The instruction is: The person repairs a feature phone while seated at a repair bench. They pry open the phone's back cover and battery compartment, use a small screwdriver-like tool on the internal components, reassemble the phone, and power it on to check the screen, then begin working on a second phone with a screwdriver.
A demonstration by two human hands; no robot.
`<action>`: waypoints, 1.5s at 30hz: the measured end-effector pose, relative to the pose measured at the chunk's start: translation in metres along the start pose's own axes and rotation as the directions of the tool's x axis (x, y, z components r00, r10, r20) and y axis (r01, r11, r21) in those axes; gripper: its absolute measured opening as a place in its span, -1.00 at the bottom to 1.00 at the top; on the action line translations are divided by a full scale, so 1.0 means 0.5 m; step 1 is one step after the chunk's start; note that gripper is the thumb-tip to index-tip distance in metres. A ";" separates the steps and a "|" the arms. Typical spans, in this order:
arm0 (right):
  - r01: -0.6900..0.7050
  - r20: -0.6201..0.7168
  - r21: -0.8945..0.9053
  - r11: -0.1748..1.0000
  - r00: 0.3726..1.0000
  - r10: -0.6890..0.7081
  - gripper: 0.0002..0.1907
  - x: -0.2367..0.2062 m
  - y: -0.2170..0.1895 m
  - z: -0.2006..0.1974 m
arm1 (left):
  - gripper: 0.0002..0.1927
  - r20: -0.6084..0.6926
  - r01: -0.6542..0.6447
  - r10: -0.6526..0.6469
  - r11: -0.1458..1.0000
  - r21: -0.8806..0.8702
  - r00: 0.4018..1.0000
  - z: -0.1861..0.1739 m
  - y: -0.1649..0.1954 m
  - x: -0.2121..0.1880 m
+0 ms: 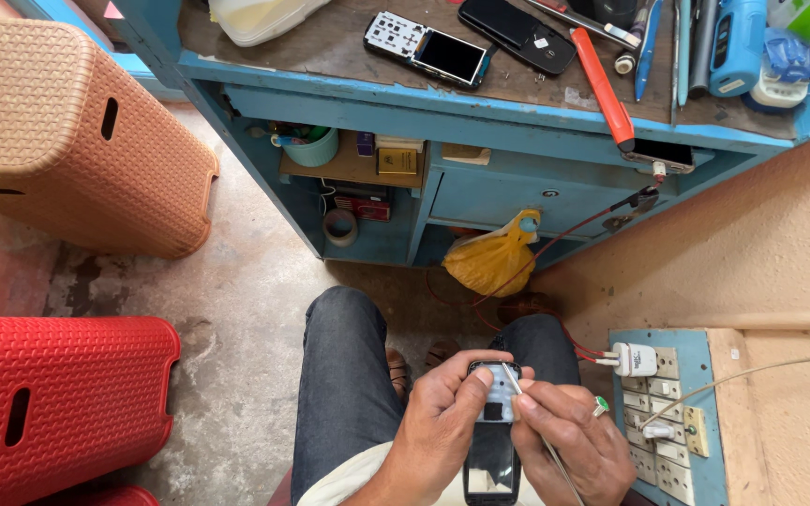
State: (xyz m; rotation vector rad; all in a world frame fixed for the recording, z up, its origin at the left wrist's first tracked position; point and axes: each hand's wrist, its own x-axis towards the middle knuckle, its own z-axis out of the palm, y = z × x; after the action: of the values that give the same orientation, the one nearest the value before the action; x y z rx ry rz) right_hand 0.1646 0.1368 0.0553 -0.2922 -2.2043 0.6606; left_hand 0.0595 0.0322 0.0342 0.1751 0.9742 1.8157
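A black mobile phone (491, 450) with its upper casing opened lies over my lap, low in the head view. My left hand (438, 422) wraps its left side, thumb pressed on the exposed grey top part. My right hand (569, 433), wearing a ring with a green stone, pinches a thin metal probe (529, 412) whose tip touches the phone's open top. The probe's shaft runs down past my right wrist.
A blue workbench (480, 108) ahead carries a dismantled phone (428, 47), a black phone (517, 33), an orange-handled tool (602, 89) and pens. A yellow bag (494, 258) hangs from it. Switchboard (663, 417) on the right wall; tan stool (67, 131) and red stool (49, 398) left.
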 end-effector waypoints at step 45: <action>-0.888 0.508 0.432 0.160 0.386 0.770 -0.79 -0.051 0.086 0.014 | -0.49 -0.145 0.010 0.023 0.976 0.219 0.989 0.005 0.020 0.012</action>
State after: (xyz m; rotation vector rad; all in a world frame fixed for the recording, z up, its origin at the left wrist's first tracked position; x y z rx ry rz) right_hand 0.1757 0.1596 0.0116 -1.1763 -1.5718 2.1210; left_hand 0.0508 0.0372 0.0410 0.1820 1.2805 1.7434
